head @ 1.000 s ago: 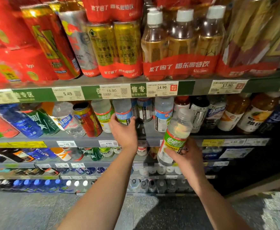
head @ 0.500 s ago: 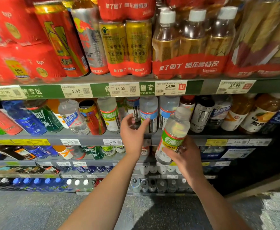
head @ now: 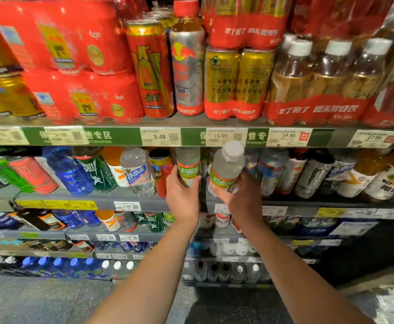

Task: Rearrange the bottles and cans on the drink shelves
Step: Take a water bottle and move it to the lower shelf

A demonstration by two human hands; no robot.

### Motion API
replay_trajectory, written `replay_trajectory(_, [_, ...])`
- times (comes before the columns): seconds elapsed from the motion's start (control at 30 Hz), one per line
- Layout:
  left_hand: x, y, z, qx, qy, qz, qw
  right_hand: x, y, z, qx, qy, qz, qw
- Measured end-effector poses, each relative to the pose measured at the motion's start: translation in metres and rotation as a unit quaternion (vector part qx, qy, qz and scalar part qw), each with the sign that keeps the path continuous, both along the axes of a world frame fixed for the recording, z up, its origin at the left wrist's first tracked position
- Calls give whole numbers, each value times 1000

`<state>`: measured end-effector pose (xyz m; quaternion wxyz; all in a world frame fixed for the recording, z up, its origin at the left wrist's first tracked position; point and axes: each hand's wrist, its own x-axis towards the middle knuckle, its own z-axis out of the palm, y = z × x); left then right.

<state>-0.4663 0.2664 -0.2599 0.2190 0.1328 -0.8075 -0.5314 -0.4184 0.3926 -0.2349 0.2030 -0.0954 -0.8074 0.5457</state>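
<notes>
My right hand (head: pixel 240 197) holds a clear bottle with a green label and a grey cap (head: pixel 226 169), tilted, at the front of the second shelf (head: pixel 111 197). My left hand (head: pixel 182 197) wraps around the lower part of a matching green-label bottle (head: pixel 187 167) that stands on that shelf just to the left. Both bottles are close together, a narrow gap apart. Blue-label bottles (head: pixel 271 169) stand right behind the held one.
A red can (head: pixel 159 169) and a clear water bottle (head: pixel 136 171) stand left of my left hand. Black cans (head: pixel 310 176) and orange drinks (head: pixel 378 178) fill the right. The top shelf (head: pixel 191 120) carries red multipacks and gold cans. Lower shelves hold more bottles.
The view has moved closer and shifted left. My left hand has gone from open near the blue-label bottle to gripping the green-label bottle on the shelf. My right hand has raised its bottle toward the shelf.
</notes>
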Motion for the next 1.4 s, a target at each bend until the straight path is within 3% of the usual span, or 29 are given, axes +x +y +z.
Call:
replay_trajectory(0.33, [-14, -27, -13, -16, -2, -86, 996, -17, -37, 5, 58, 27, -87, 994])
replay_trajectory(0.47, [-13, -26, -21, -15, 111, -85, 990, -10, -38, 0, 60, 30, -87, 994])
replay_trajectory(0.6, [-16, -28, -25, 0, 166, -95, 982, 2, -39, -14, 84, -13, -88, 993])
replay_trajectory(0.77, [-13, -29, -24, -4, 150, -100, 984, -8, -37, -14, 70, -48, -78, 993])
replay_trajectory(0.97, [-14, -27, -16, 40, 22, -111, 993, -32, -37, -13, 99, -30, -79, 992])
replay_trajectory(1.2, [-2, -11, -13, 14, 42, -51, 998, -33, -28, -21, 190, -32, -45, 980])
replay_trajectory(1.4, [16, 16, -20, 38, 41, -24, 998, -8, 13, -31, 124, 1, -89, 988])
